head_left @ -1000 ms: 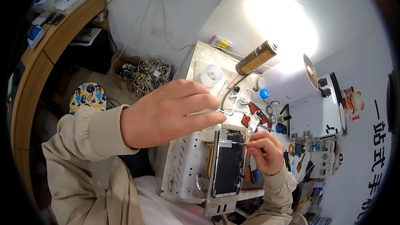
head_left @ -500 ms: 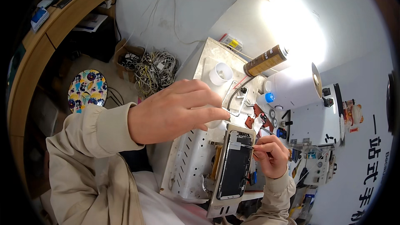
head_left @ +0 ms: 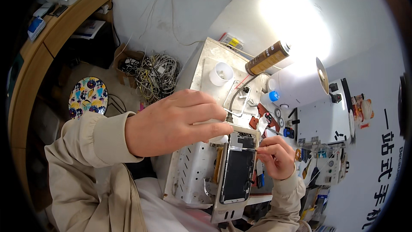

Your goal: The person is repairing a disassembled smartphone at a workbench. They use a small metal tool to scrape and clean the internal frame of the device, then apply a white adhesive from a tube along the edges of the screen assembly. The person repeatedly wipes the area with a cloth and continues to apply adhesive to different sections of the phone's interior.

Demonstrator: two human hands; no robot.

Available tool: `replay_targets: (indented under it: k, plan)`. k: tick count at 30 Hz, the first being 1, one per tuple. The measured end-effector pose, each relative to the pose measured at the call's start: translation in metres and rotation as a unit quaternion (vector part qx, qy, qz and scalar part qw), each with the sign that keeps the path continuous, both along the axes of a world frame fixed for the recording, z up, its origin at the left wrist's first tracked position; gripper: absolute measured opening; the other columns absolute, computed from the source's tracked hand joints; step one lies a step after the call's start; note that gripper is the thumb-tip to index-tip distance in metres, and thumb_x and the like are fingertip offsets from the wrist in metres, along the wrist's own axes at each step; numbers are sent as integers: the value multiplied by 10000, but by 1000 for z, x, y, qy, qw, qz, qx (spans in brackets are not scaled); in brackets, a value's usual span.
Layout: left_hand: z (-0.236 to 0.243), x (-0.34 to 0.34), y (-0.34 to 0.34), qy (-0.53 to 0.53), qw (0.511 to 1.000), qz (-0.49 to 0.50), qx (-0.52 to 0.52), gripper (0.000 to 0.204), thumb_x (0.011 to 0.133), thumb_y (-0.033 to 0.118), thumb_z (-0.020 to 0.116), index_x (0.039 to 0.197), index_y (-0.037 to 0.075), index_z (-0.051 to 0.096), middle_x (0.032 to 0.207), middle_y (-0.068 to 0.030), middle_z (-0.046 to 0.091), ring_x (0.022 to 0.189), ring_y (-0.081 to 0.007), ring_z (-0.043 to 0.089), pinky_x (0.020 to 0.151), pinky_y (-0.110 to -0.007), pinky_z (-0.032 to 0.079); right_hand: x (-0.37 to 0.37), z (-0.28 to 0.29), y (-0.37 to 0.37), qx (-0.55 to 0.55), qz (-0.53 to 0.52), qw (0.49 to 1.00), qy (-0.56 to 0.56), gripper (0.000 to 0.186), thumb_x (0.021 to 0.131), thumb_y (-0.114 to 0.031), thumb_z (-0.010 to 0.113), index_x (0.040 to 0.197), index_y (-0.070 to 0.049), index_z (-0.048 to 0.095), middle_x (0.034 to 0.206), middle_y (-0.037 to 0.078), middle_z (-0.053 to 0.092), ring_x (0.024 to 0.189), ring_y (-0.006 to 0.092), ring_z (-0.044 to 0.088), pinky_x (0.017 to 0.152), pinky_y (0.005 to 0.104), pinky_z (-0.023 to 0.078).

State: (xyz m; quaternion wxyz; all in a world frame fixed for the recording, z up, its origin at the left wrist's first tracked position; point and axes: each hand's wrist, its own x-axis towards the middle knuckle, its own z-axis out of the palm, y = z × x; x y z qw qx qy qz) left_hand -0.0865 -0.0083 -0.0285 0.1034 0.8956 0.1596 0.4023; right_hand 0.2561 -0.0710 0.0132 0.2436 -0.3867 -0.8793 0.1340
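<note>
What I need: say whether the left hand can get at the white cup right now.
Probably yes: the left hand is close to the white cup and nothing visible stands between them, though whether it holds something is unclear.

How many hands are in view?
2: the left hand, near the upper left of the black panel; the right hand, at its right edge, holding a thin tool. No others show.

The left hand (head_left: 178, 124) shows its back, the right hand (head_left: 277, 157) pinches
</note>
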Motion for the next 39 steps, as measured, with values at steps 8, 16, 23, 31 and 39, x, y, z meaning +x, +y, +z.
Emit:
replay_targets:
  k: [8,16,23,31,39]
  plan:
    - [1,3,-1,26,999,10,32,550,769,146,806,1307,113,699,1255,-40,645,1175,-245,595,1021,-374,493,3,-3,-2,-47,-12,999,24,135,884,76,727,984,-15,738,979,116,714,666,193,685,572,292,531]
    - [3,1,-1,36,998,14,44,509,803,156,787,1302,117,701,1247,-35,644,1167,-238,596,1008,-365,496,6,-3,0,-54,6,998,17,55,945,30,711,997,14,723,989,139,694,696,182,723,585,280,553]
    - [5,3,-4,38,998,12,49,470,824,155,774,1289,136,711,1240,-31,646,1159,-233,603,1003,-365,498,7,-1,1,-9,22,1000,-2,164,846,92,724,978,-5,729,965,123,706,649,212,698,541,302,543]
    - [4,3,-4,38,998,11,47,467,820,149,776,1283,140,715,1234,-30,650,1160,-231,603,999,-363,503,3,4,4,-23,37,999,3,153,867,78,729,994,-8,722,960,125,703,653,223,698,555,310,548]
    - [6,3,-4,45,998,-1,50,442,841,150,772,1279,144,715,1239,-27,653,1158,-225,609,997,-356,507,5,3,3,-22,33,999,1,165,855,78,738,990,-16,727,956,119,702,636,216,686,548,308,545]
